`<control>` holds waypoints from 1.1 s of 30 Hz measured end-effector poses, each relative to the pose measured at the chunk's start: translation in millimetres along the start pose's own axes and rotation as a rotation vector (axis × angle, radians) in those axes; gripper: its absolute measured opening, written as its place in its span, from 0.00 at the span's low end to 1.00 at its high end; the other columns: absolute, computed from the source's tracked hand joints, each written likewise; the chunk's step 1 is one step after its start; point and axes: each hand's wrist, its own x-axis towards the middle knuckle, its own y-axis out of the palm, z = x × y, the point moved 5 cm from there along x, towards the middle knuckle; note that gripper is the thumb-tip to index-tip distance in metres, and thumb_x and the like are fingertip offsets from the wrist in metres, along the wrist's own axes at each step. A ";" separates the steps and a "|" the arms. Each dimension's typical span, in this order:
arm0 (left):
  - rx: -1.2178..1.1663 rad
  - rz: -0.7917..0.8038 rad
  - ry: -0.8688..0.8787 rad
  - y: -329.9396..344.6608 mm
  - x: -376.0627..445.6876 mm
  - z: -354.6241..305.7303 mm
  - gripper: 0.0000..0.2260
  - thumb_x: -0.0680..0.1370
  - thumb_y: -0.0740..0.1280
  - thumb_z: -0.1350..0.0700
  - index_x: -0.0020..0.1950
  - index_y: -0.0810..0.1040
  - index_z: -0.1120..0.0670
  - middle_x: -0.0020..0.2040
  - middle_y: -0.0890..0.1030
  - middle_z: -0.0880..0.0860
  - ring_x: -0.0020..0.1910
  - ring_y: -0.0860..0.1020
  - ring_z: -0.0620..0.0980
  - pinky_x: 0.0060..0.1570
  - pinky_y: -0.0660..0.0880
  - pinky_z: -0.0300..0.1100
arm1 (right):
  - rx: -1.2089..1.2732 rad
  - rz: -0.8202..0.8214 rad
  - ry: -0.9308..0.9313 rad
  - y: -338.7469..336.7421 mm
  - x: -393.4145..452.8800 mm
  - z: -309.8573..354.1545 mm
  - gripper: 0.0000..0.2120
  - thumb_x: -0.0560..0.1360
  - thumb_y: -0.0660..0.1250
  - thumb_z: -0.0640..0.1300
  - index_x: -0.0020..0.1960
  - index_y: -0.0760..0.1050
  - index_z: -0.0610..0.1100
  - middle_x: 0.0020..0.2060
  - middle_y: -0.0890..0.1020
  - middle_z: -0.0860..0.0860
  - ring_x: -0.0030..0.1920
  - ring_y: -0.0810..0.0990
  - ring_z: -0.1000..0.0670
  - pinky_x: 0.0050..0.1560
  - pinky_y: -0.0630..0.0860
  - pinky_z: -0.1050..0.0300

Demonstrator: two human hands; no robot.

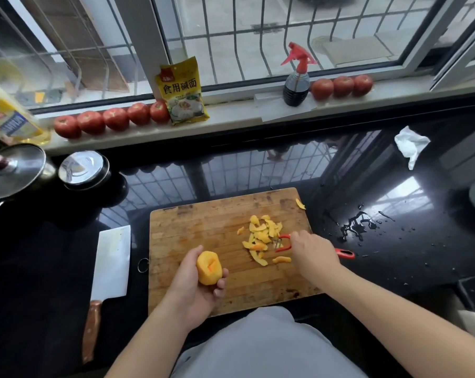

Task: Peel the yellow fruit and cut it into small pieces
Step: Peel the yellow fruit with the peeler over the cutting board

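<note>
You are cupping the fruit (pixel 208 268) in your left hand (pixel 196 285), fingers curled under and round it, lifting it just above the near part of the board (pixel 192 230) so that any drip or scrap falls on wood. Its surface is looking matte, faceted and fully yellow, with an orange notch showing near the middle; I judge the peeling is done or nearly so.

Your right hand (pixel 314 249) is closing round the red peeler (pixel 284 243), its blade end lying against the heap of peels (pixel 262 237) and its handle tip sticking out past your wrist over the board's right edge. Whether you are setting it down or sweeping peels with it, I cannot tell.

The peels are lying in thin, curled, glossy strips, bunched on the right of the board, leaving the left of the scarred wood free for cutting. The cleaver (pixel 112 264), broad steel blade and wooden handle, is waiting on the black counter just left of the board, within easy reach.
</note>
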 end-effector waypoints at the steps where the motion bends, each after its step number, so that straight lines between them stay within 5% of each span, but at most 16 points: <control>1: -0.012 -0.006 -0.007 -1.2 1.3 0.7 0.23 0.83 0.61 0.41 0.67 0.73 0.59 0.40 0.80 0.61 0.31 0.74 0.52 0.25 0.68 0.40 | 0.077 -0.031 0.036 2.2 3.3 -7.3 0.06 0.80 0.63 0.42 0.57 0.73 0.47 0.50 0.79 0.50 0.49 0.81 0.44 0.43 0.73 0.52; 4: -0.034 -0.027 -0.017 -2.7 2.1 2.3 0.22 0.84 0.60 0.42 0.67 0.73 0.59 0.44 0.82 0.62 0.33 0.75 0.52 0.28 0.70 0.41 | 0.309 -0.165 0.129 -3.6 23.0 -31.7 0.09 0.82 0.61 0.44 0.58 0.77 0.46 0.47 0.74 0.51 0.50 0.78 0.44 0.45 0.72 0.51; 9: -0.061 -0.025 -0.014 -3.5 2.0 -2.7 0.22 0.84 0.60 0.42 0.65 0.76 0.60 0.49 0.81 0.63 0.34 0.77 0.53 0.33 0.71 0.43 | 0.312 -0.107 0.090 -9.1 85.6 -35.3 0.23 0.80 0.61 0.37 0.75 0.67 0.43 0.75 0.65 0.44 0.74 0.64 0.42 0.69 0.68 0.47; 16: -0.162 0.092 0.015 -0.5 -7.7 -9.1 0.23 0.83 0.61 0.38 0.63 0.78 0.56 0.45 0.81 0.60 0.34 0.75 0.53 0.33 0.70 0.42 | 0.271 -0.105 0.107 13.0 66.2 7.2 0.24 0.80 0.59 0.34 0.76 0.65 0.39 0.76 0.66 0.42 0.76 0.63 0.42 0.74 0.65 0.48; 19: -0.136 0.161 0.045 2.2 -10.6 -13.6 0.23 0.82 0.61 0.41 0.65 0.76 0.59 0.47 0.81 0.62 0.34 0.75 0.53 0.30 0.69 0.42 | 0.401 -0.101 -0.002 2.1 43.6 21.9 0.24 0.80 0.60 0.35 0.76 0.67 0.44 0.73 0.72 0.46 0.73 0.68 0.44 0.71 0.68 0.49; 21: -0.070 0.189 0.069 3.8 -10.2 -16.4 0.23 0.82 0.62 0.41 0.65 0.75 0.59 0.47 0.80 0.62 0.32 0.74 0.53 0.27 0.69 0.41 | 0.323 -0.242 -0.211 -21.1 25.9 32.5 0.23 0.77 0.68 0.36 0.71 0.72 0.44 0.67 0.77 0.48 0.69 0.71 0.46 0.68 0.71 0.50; 23: 0.011 0.200 0.100 7.5 -9.0 -19.2 0.24 0.81 0.62 0.38 0.63 0.76 0.57 0.44 0.79 0.61 0.31 0.73 0.52 0.25 0.68 0.40 | 0.219 -0.415 -0.437 -46.7 6.4 46.8 0.15 0.75 0.72 0.36 0.61 0.78 0.42 0.53 0.82 0.47 0.55 0.77 0.45 0.56 0.79 0.49; 26: 0.117 0.213 0.143 18.1 -5.4 -21.3 0.27 0.80 0.61 0.32 0.57 0.78 0.56 0.39 0.77 0.59 0.29 0.72 0.52 0.23 0.67 0.40 | 0.100 -0.580 -0.648 -85.3 -21.2 76.6 0.05 0.79 0.63 0.38 0.50 0.77 0.43 0.38 0.77 0.49 0.37 0.73 0.46 0.40 0.74 0.50; 33: 0.182 0.155 0.278 41.4 -4.0 -19.9 0.29 0.81 0.56 0.31 0.49 0.80 0.56 0.36 0.76 0.56 0.31 0.72 0.50 0.31 0.68 0.44 | -0.034 -0.566 -0.538 -96.9 -36.7 103.0 0.13 0.81 0.49 0.39 0.44 0.70 0.45 0.35 0.73 0.48 0.34 0.69 0.47 0.35 0.69 0.50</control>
